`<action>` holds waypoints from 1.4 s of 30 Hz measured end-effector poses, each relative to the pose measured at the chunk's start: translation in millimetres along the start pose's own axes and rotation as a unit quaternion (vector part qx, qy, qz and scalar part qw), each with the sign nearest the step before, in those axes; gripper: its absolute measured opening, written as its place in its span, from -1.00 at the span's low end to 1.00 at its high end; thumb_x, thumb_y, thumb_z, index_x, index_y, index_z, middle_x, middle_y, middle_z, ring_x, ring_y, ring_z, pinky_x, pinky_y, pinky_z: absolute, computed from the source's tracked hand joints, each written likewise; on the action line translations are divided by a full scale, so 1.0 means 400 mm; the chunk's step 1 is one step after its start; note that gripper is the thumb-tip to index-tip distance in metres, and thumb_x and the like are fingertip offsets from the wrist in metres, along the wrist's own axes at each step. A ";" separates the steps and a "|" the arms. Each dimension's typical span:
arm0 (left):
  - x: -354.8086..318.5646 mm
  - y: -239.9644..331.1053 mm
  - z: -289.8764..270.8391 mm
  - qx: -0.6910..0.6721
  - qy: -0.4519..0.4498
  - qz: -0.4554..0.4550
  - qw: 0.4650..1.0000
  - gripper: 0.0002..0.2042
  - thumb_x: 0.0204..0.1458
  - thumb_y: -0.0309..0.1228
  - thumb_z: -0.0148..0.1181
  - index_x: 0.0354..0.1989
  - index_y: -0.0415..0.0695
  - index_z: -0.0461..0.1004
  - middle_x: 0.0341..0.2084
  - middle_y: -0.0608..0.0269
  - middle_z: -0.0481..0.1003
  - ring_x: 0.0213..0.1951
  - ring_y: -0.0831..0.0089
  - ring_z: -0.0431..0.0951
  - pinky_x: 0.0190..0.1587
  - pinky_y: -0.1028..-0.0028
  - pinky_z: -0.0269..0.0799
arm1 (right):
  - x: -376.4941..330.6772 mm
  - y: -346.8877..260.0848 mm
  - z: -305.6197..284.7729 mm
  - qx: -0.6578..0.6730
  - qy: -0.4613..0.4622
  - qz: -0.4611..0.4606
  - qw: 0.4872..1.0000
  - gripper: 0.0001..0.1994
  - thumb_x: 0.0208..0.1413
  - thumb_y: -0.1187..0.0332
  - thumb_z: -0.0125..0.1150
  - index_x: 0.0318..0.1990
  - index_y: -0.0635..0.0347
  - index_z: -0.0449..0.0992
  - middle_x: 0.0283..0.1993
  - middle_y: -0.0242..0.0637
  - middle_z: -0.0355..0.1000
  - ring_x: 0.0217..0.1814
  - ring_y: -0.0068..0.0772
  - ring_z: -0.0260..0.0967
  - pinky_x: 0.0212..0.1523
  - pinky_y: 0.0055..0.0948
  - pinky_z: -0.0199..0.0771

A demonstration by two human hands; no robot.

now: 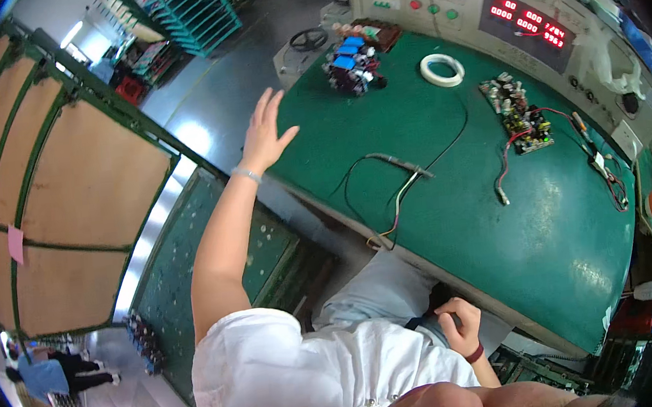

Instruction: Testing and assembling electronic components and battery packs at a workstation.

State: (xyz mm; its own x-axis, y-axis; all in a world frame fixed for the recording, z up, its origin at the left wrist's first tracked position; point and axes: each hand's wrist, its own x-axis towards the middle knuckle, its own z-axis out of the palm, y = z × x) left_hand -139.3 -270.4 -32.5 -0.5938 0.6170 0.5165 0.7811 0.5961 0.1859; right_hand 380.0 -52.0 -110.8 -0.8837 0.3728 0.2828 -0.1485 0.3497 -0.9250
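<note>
My left hand (263, 137) is stretched out with its fingers apart, in the air beside the left edge of the green bench top (430, 138). It holds nothing. Nearest to it on the bench stands a circuit assembly with blue parts (352, 64), which it does not touch. My right hand (461, 325) is low at my lap, by the bench's front edge, its fingers curled in with nothing seen in them. On the bench lie a populated circuit board (518, 116), a red lead (505, 174) and a thin dark cable with a slim connector (399, 163).
A white ring-shaped coil (442, 71) lies near the grey instrument panel (472, 13) with its red digital display (527, 21). Clip leads (601, 161) lie at the right. On the left stands a rack with tan boards (87, 171). Another person (48, 375) is far off, lower left.
</note>
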 end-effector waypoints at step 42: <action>-1.790 -0.493 -0.893 0.327 -0.342 -0.601 0.644 0.28 -0.23 -0.74 0.44 0.56 0.68 -0.17 0.63 0.44 -0.30 0.48 -0.26 0.13 0.44 -0.06 0.25 | -0.060 0.489 -0.314 0.504 0.570 0.317 0.567 -0.45 0.35 0.09 0.02 0.40 0.14 0.38 0.50 -0.13 0.27 0.55 0.04 0.14 0.50 0.21 0.03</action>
State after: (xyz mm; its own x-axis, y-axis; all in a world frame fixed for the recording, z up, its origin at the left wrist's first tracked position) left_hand 200.9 -1013.2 -140.3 -0.8140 -0.5446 -0.2018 -0.4393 0.8046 -0.3995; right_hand 427.9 115.6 -266.6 -0.1265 0.6624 -0.7384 -0.6464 -0.6197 -0.4452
